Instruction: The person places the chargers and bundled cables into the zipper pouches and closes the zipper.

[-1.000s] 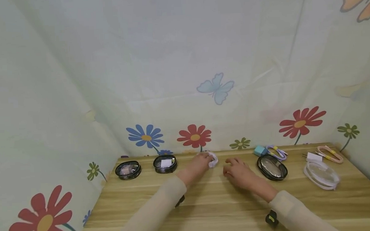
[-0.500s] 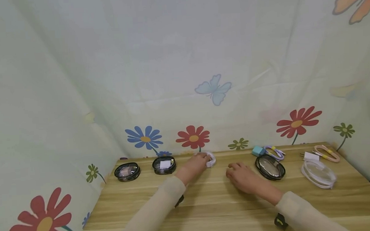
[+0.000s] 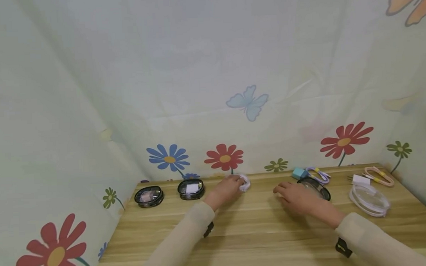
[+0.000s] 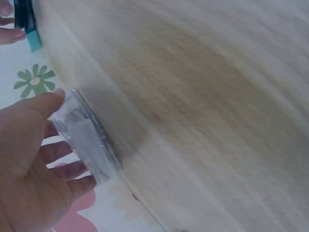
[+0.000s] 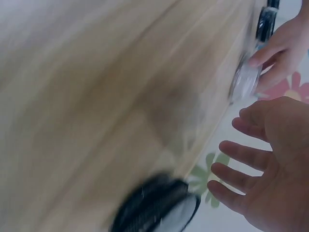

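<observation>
Held pouch: we are seeing a white-edged, rounded pouch of clear plastic (image 4: 87,137) sitting at the table's back edge; its contents are looking whitish and blurred.
Left hand: our left hand (image 3: 225,191) is gripping that pouch, thumb lying at one end, bent fingers reaching along the far side.
Right hand: our right hand (image 3: 297,198) is hovering well apart from the held pouch, fingers loosely spread, holding nothing.
Beneath the right forearm's line: a black-rimmed oval pouch of clear plastic (image 3: 320,190) is lying partly hidden behind the right hand.
Behind it: a light-blue cube charger (image 3: 299,173) is resting beside a lilac coiled cable with a yellow tie (image 3: 320,176).
Far right: a white-rimmed oval pouch of clear plastic (image 3: 372,202) is lying just before a white block charger with prongs (image 3: 361,180) and a pink coiled cable with a yellow tie (image 3: 385,177).
Left row: two filled black-rimmed oval clear pouches (image 3: 191,196) are standing near each other, one showing a white block, the other something pinkish.
Surface: a wood-grain table (image 3: 245,241) is bearing everything.
Backdrop: a pale sheet printed with flowers and butterflies (image 3: 197,78) is hanging behind.
</observation>
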The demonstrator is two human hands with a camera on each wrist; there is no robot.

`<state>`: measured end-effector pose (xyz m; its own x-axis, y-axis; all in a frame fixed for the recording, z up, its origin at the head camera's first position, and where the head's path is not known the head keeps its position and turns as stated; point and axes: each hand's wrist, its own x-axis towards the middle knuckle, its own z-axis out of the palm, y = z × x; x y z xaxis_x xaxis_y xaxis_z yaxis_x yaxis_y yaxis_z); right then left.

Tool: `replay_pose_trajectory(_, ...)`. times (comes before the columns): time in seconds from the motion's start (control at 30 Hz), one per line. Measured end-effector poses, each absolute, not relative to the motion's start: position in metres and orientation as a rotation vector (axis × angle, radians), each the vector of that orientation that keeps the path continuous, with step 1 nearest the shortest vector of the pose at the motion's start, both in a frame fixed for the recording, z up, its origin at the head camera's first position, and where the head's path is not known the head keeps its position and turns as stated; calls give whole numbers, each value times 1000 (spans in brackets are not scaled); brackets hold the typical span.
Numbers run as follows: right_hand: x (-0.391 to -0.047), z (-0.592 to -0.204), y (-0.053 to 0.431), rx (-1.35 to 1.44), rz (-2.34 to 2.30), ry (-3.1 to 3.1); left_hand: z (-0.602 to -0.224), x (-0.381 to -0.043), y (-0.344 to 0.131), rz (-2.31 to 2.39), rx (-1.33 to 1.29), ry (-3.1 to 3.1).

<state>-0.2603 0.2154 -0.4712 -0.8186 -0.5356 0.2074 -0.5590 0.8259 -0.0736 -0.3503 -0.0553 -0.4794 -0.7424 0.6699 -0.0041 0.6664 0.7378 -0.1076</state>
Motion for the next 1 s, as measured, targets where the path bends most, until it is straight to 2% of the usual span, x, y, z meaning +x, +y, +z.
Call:
replay_pose_trajectory(0.2, -274, -456, 247, 820, 67, -2814, -471, -343, -31, 237, -1136, -2832)
replay_pose_trajectory(0.43, -282, -436, 277, 652, -25, -2950, -470, -323, 15, 272, -1309, -2723)
replay_pose_trajectory(0.77, -283, -439, 314, 584, -99, -2950, -476, -289, 84, 299, -1515, -2608)
replay_pose_trajectory(1.0, -281, -439, 329, 561, -43, -2936, -479, -278, 116, 387, -1569, -2561)
